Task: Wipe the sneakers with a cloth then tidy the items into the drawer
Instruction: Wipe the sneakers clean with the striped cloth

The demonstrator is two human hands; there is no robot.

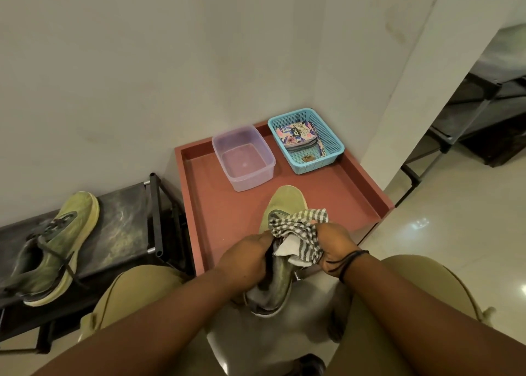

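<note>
A green sneaker [286, 202] points away from me over the open reddish drawer [367, 182], its heel above my lap. My left hand [244, 257] grips the sneaker at its collar. My right hand [337, 244] holds a grey-and-white striped cloth [299, 233] bunched against the sneaker's tongue and laces. The second green sneaker [54, 247] lies on a dark rack [122, 222] to the left, untouched.
Inside the drawer stand a clear plastic tub [269, 159] and a blue mesh basket [330, 139] holding a floral pouch [299, 132]. White walls close in behind. A dark shelf frame [455, 131] stands at the right over glossy floor tiles.
</note>
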